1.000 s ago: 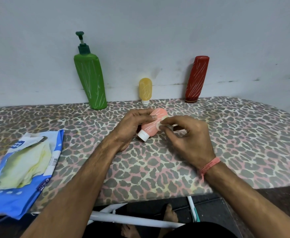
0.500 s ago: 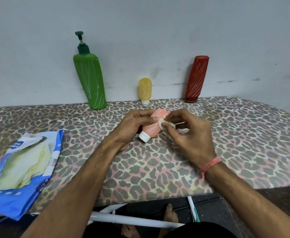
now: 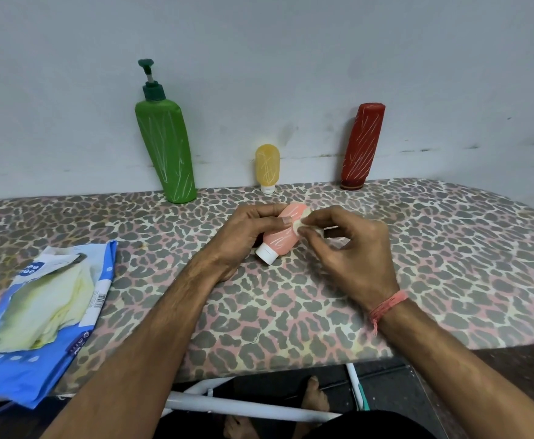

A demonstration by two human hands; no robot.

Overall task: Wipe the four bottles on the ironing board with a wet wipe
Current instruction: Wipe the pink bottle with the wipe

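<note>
Over the board (image 3: 417, 248), left hand (image 3: 243, 229) grips the pink bottle (image 3: 280, 237), cap near-left; right hand (image 3: 348, 248) pinches the wipe (image 3: 298, 224) against its far end.

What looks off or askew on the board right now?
Nothing spilled. All the bottles carry white scratch marks. The green bottle and red bottle lean toward the wall, and the wipes pack overhangs the board's near edge.
</note>
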